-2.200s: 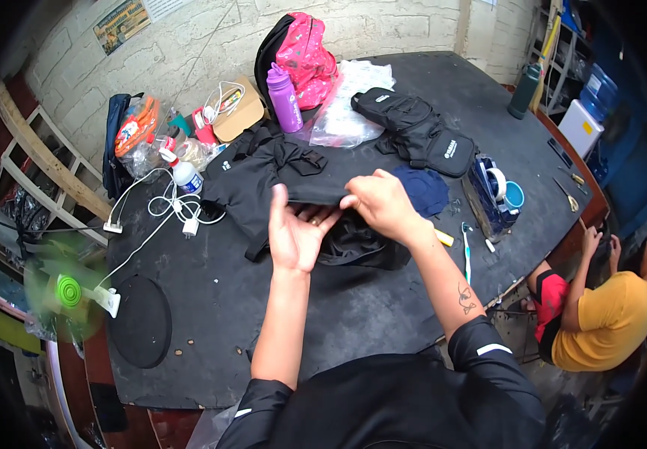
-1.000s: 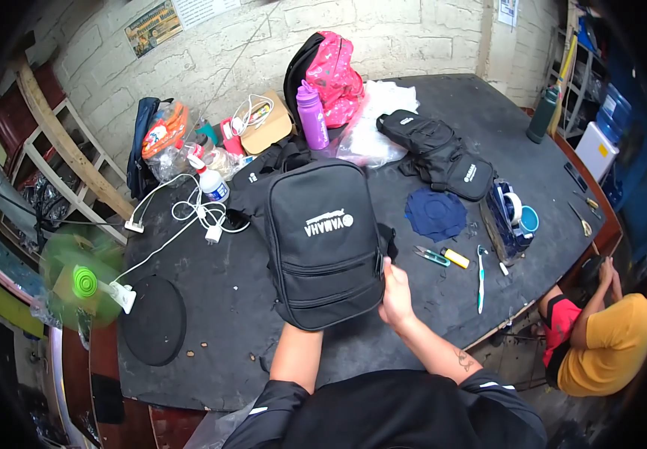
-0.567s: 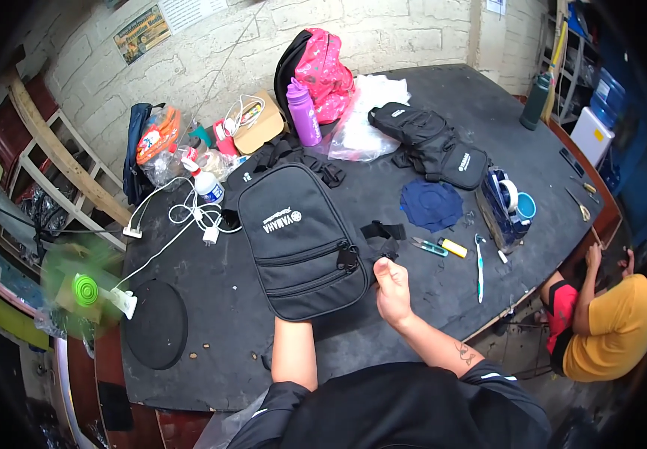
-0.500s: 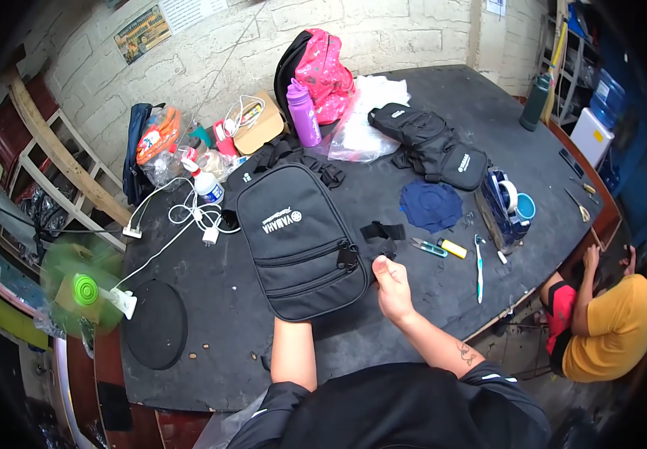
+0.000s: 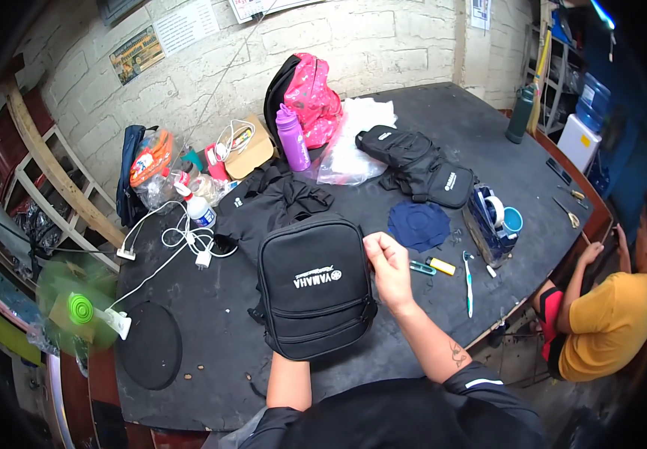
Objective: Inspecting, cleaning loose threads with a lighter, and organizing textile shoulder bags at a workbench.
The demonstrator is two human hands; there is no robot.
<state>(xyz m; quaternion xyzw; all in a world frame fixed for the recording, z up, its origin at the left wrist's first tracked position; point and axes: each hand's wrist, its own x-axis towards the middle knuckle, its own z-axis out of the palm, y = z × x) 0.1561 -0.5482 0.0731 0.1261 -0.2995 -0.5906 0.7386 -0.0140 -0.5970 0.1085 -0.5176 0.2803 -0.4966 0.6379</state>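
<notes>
A black zippered bag (image 5: pixel 316 258) with a white printed logo and two front zippers is held up over the table, its front face toward me. My left forearm (image 5: pixel 290 380) passes beneath its lower end, and the bag hides that hand and its fingers. At the bag's right edge, my right hand (image 5: pixel 389 271) is closed, with thumb and bent fingers pinching its side. Black straps and fabric (image 5: pixel 278 196) spread out behind the bag. Right of my right hand lie green thread snips (image 5: pixel 422 268), a yellow lighter (image 5: pixel 441 266) and a toothbrush (image 5: pixel 469 286).
Another black bag (image 5: pixel 421 161) lies at the back, near a pink backpack (image 5: pixel 312 93) and purple bottle (image 5: pixel 292 138). Dark blue fabric pieces (image 5: pixel 418 224) and a tape-filled holder (image 5: pixel 490 224) sit to the right. A green fan (image 5: pixel 80 307) spins at left; a person (image 5: pixel 608 329) sits at right.
The bag has turned more upright and come slightly nearer and to the right. My right hand has moved up along its right edge. The view has shifted a little.
</notes>
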